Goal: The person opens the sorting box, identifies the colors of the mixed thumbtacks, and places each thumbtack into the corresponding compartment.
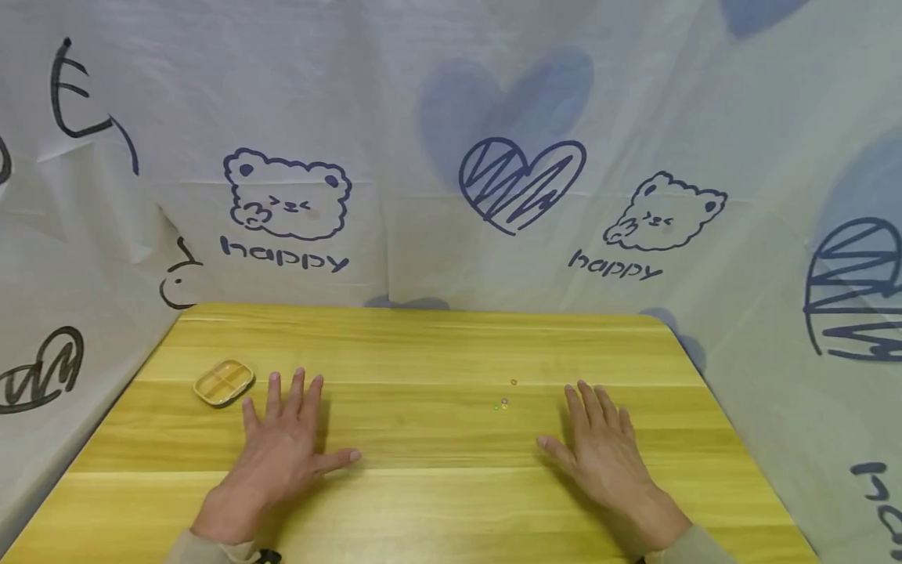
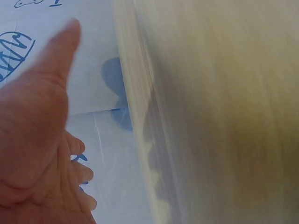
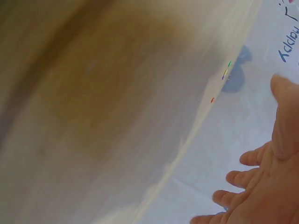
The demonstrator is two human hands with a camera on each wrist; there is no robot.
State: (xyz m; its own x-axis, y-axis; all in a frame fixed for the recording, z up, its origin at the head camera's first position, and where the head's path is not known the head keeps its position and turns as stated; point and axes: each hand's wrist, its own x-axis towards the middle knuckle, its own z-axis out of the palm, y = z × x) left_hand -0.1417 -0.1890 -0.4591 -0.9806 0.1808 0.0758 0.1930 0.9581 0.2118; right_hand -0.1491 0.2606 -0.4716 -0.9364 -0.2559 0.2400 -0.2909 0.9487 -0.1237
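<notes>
- Yellow wood-grain tabletop [image 1: 423,509] is supporting a rounded, divided, yellowish tray [image 1: 224,382] near the left hand [image 1: 278,445].
- Its flatness is probably steadying tiny multicoloured pieces [image 1: 503,402] near the right hand [image 1: 602,450].
- Both are holding nothing, fingers spread.

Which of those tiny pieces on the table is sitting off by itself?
The lone piece, the farthest of the four from the person in the head view; the other three pieces are bunched together, closer to the person.
</notes>
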